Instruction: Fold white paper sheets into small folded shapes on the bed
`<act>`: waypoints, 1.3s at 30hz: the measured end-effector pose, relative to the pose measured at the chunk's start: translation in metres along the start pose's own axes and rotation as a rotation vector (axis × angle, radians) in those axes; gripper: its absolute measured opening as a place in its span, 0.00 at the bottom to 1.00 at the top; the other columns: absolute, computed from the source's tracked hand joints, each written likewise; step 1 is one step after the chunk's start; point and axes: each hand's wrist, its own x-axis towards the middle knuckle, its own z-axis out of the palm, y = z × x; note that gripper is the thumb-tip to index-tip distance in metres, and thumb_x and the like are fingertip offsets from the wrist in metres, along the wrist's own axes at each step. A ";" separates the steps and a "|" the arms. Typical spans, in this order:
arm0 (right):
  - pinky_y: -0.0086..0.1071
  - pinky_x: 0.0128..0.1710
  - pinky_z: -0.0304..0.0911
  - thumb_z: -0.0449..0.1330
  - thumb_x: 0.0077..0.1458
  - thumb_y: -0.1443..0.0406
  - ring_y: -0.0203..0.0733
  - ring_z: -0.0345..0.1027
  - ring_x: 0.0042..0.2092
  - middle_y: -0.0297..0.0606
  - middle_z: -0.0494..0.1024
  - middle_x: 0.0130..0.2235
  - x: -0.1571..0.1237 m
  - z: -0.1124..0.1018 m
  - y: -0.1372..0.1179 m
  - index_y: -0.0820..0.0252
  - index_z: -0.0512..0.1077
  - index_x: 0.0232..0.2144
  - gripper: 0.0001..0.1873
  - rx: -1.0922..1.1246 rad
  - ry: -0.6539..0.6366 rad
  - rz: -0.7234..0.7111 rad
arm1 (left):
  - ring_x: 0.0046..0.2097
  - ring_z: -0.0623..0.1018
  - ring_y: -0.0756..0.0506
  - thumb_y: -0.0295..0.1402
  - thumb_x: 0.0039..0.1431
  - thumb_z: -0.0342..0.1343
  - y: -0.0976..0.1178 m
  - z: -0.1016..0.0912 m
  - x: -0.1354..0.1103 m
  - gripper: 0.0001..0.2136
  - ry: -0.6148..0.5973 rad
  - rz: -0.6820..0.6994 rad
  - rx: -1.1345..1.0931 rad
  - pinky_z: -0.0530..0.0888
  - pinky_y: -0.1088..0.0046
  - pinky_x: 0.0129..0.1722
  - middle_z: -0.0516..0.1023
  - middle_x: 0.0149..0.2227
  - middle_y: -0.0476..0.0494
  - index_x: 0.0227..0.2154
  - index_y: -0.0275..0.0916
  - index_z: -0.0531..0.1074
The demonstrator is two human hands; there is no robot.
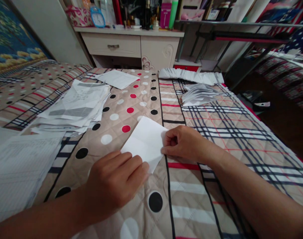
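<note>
A folded white sheet of paper (146,139) lies on the quilted bedspread (191,199) in front of me. My left hand (113,182) rests on its near left corner with the fingers curled down and pressed together on the paper. My right hand (183,142) pinches the sheet's right edge between thumb and fingers. Both forearms reach in from the bottom of the view.
A loose heap of printed sheets (74,106) lies to the left, and one more sheet (117,79) sits farther back. Folded paper pieces (198,94) and a long row of them (191,75) lie at the far right. A dresser (131,44) stands beyond the bed.
</note>
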 end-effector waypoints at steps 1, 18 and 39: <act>0.26 0.23 0.48 0.64 0.45 0.61 0.31 0.61 0.23 0.29 0.72 0.21 0.000 0.000 0.000 0.59 0.74 0.21 0.07 0.001 -0.002 -0.002 | 0.26 0.72 0.49 0.28 0.61 0.55 -0.003 0.002 0.000 0.08 -0.006 -0.044 -0.017 0.64 0.69 0.25 0.72 0.22 0.51 0.26 0.38 0.73; 0.26 0.23 0.48 0.63 0.44 0.61 0.32 0.60 0.24 0.29 0.72 0.21 0.000 -0.001 -0.002 0.58 0.74 0.20 0.07 0.009 -0.008 0.017 | 0.24 0.65 0.52 0.43 0.59 0.55 -0.030 0.025 0.008 0.17 -0.340 -0.665 -0.251 0.57 0.73 0.27 0.71 0.20 0.51 0.19 0.39 0.71; 0.27 0.23 0.48 0.63 0.45 0.61 0.31 0.60 0.24 0.29 0.72 0.21 0.001 -0.001 -0.002 0.58 0.74 0.20 0.07 -0.013 -0.006 0.011 | 0.24 0.63 0.50 0.46 0.58 0.53 -0.027 0.022 0.016 0.19 -0.480 -0.710 -0.148 0.53 0.70 0.28 0.66 0.19 0.51 0.18 0.39 0.67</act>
